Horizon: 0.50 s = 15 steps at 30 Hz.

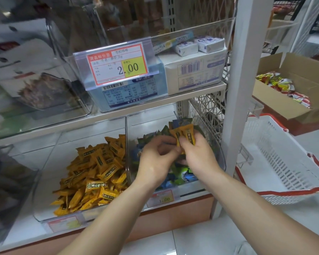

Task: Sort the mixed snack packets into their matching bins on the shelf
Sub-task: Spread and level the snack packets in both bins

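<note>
Fingers (pixel 199 139) of the right hand (pixel 198 158) pinch two orange packets (pixel 185 134) over the right bin (pixel 218 148) of blue and green packets (pixel 180 174). Beside them the left hand (pixel 155 160) curls, fingertips at the pair; its grip I cannot tell. An orange pile (pixel 96 172) fills the left bin (pixel 48 162).

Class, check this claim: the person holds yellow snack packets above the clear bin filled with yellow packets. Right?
Wrong bin. The head view shows the right hand holding the yellow snack packets above the clear plastic bin of blue and green packets; the clear plastic bin of yellow packets sits left of it.
</note>
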Motion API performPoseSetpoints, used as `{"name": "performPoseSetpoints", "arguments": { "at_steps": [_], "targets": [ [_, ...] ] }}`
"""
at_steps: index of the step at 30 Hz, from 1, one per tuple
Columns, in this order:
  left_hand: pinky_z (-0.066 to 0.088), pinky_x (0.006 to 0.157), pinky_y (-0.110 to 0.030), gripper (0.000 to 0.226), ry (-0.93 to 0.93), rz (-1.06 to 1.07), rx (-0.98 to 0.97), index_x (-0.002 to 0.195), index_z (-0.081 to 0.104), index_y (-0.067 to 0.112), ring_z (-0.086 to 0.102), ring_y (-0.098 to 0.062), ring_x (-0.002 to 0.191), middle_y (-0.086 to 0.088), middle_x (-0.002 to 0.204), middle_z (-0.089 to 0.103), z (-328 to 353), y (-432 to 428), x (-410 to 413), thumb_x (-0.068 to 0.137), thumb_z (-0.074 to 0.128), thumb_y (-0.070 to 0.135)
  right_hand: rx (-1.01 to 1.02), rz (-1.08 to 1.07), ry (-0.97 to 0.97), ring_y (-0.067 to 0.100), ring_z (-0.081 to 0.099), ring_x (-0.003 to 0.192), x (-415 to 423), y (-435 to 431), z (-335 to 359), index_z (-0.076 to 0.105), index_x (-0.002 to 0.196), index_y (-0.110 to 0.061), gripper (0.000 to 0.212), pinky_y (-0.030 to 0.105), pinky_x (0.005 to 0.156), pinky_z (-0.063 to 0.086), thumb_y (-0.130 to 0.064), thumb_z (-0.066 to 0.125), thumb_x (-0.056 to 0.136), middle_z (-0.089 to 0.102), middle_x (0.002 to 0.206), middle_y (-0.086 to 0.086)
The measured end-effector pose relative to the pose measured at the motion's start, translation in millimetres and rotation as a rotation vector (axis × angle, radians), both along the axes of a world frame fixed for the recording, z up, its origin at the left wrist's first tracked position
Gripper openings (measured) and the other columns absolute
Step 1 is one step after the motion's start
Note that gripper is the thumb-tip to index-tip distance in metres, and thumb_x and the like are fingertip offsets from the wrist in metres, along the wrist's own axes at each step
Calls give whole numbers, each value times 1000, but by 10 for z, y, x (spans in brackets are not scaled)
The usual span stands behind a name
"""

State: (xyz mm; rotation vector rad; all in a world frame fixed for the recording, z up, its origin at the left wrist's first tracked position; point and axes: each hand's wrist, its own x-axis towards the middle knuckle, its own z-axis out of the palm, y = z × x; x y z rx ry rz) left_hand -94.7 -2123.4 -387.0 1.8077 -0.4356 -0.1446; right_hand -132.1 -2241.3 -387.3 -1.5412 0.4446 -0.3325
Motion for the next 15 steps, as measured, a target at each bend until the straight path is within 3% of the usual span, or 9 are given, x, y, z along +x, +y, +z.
{"name": "performPoseSetpoints", "arguments": {
  "at_steps": [3, 6, 8, 12, 15],
  "targets": [
    [50, 65, -25, 21, -17, -92, 114, 85, 72, 40, 70, -6, 78, 11, 81, 75, 76, 1, 108, 86, 72, 19, 14, -3, -7, 24, 71, 89, -9, -116, -36, 66, 97, -28, 12, 40, 71, 62, -23, 55, 100, 72, 100, 5],
    [46, 68, -15, 15, -80, -72, 363, 85, 74, 40, 65, 4, 76, 22, 79, 72, 161, -32, 465, 88, 69, 26, -250, -46, 51, 24, 69, 81, -3, -264, -102, 68, 97, -28, 12, 39, 71, 57, -25, 57, 99, 72, 84, -1],
    [43, 77, -19, 12, -151, -24, 507, 100, 73, 31, 64, -5, 90, 15, 97, 70, 164, -143, 757, 89, 67, 27, -435, -59, 112, 21, 65, 85, 4, -331, -157, 68, 105, -28, 13, 33, 75, 49, -25, 57, 99, 70, 89, -4],
    [43, 92, -29, 38, -148, -17, 705, 127, 61, 12, 58, -24, 117, -6, 129, 62, -53, -531, 1303, 91, 65, 27, -573, -29, 220, 26, 62, 89, 27, -364, -261, 65, 114, -22, 18, 32, 76, 48, -22, 55, 99, 69, 100, 4],
    [42, 86, -30, 52, -36, -28, 748, 132, 54, 6, 56, -26, 115, -12, 131, 57, -258, -758, 1548, 90, 67, 35, -584, -27, 234, 28, 61, 87, 49, -382, -302, 64, 115, -19, 19, 31, 72, 45, -21, 55, 99, 68, 100, 7]
  ]
}}
